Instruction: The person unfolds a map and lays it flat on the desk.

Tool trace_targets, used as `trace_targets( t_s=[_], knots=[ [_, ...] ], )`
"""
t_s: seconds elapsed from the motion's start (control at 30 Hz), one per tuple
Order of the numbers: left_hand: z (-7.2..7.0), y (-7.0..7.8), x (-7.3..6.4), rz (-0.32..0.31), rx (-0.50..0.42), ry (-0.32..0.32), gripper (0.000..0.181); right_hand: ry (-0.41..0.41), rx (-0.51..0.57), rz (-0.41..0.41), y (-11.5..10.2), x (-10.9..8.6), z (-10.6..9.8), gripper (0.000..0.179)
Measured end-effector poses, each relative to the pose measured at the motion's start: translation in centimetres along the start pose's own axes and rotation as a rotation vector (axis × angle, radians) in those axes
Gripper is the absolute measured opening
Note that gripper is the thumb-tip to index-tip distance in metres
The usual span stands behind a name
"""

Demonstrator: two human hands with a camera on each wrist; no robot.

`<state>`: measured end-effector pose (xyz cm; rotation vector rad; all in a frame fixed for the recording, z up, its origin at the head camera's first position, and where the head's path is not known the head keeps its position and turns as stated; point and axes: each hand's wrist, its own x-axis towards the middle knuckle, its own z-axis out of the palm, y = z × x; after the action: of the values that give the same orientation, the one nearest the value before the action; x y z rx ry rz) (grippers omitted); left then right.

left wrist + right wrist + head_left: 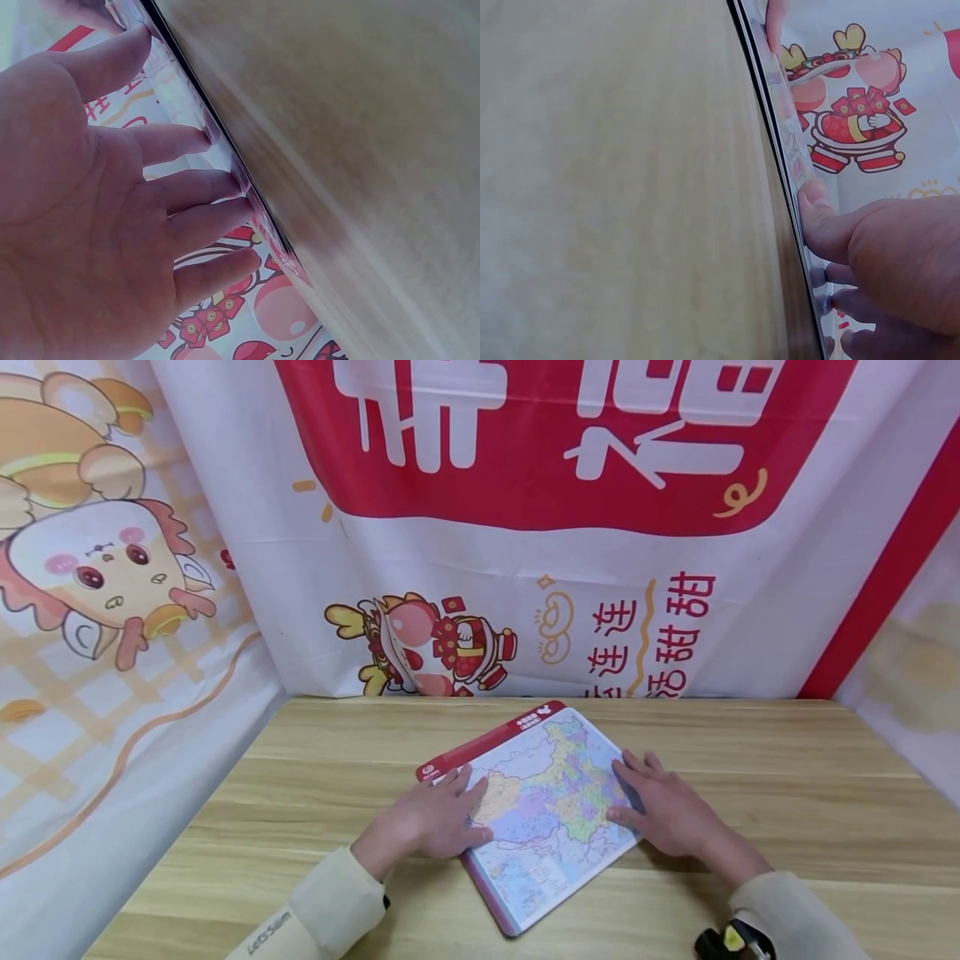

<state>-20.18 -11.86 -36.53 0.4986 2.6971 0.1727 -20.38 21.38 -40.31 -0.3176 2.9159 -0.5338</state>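
A flat rectangular map board [536,810] with a red title strip lies tilted on the wooden table. Its printed side faces up, and a dark reddish edge shows along the lower left. My left hand [448,817] rests on the board's left side with fingers spread. On the right edge lies my right hand [663,807], fingers extended and thumb on the printed surface. In the left wrist view the left hand [112,202] touches the board with its fingertips. The right wrist view shows the right hand [900,262] with its thumb against the board, seen nearly edge-on.
The wood-grain table [315,777] extends around the board to both sides. A printed white and red cloth [465,552] hangs behind the table's back edge. Another patterned cloth [187,693] hangs at the left. A black device [731,939] sits at the right wrist.
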Motion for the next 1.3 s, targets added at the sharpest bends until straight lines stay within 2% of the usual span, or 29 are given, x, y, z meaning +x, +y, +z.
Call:
trace_targets(
  t_s=[0.27,0.47,0.7,0.87,1.0,1.3],
  knots=[
    [-0.1,0.3,-0.3,0.004,0.032,0.002,0.083,0.006,-0.012,0.022,0.2,0.6,-0.1,0.084],
    [-0.1,0.4,-0.5,0.008,0.021,0.013,0.082,0.033,-0.013,0.012,0.2,0.7,0.1,0.082],
    [-0.5,0.3,-0.2,0.039,0.017,0.083,0.082,0.040,0.007,0.028,0.3,0.5,0.0,0.082],
    [-0.9,0.1,0.8,0.083,0.049,0.130,0.081,0.067,0.013,0.040,-0.1,0.0,0.1,0.083],
    [-1.1,0.0,1.9,0.102,0.040,0.131,0.080,0.077,0.004,0.051,-0.9,-0.8,0.3,0.090],
    [-1.8,0.2,3.8,0.173,0.020,0.059,0.083,0.077,-0.008,0.015,-3.6,-3.1,1.1,0.102]
  ],
)
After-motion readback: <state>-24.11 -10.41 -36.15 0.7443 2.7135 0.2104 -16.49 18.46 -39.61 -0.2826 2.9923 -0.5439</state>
